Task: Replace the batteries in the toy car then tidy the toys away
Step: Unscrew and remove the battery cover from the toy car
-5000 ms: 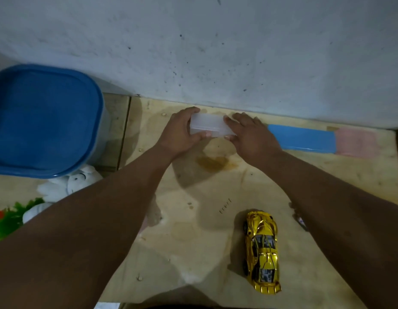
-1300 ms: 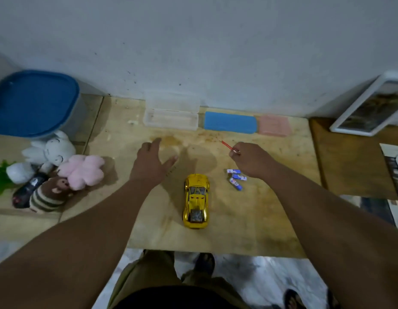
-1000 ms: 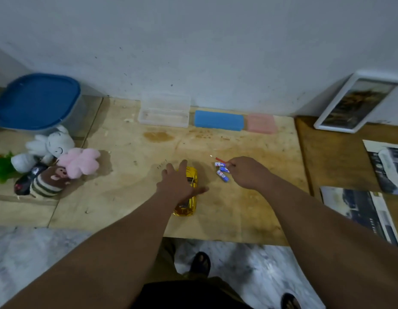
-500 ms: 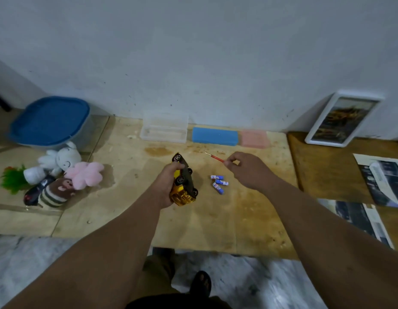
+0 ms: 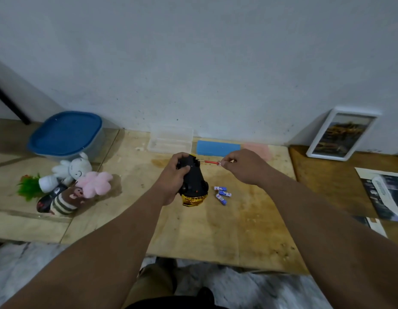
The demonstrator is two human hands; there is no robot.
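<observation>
My left hand [image 5: 173,177] grips the gold toy car [image 5: 193,184], lifted off the wooden table [image 5: 216,230] and turned so its black underside faces me. My right hand [image 5: 242,166] pinches a small red screwdriver [image 5: 210,162] by its handle, with the tip at the far end of the car's underside. Three small blue and white batteries [image 5: 222,194] lie on the table just right of the car.
A clear plastic case [image 5: 170,139] stands open at the wall, beside a blue block [image 5: 218,148] and a pink one [image 5: 258,149]. At left are a blue-lidded tub [image 5: 66,133] and plush toys [image 5: 73,181]. A framed picture [image 5: 340,134] and papers [image 5: 385,192] lie right.
My left hand has picked up the car and flipped it underside up. My right hand has brought the screwdriver tip to the car. The view has pulled back from the table.
</observation>
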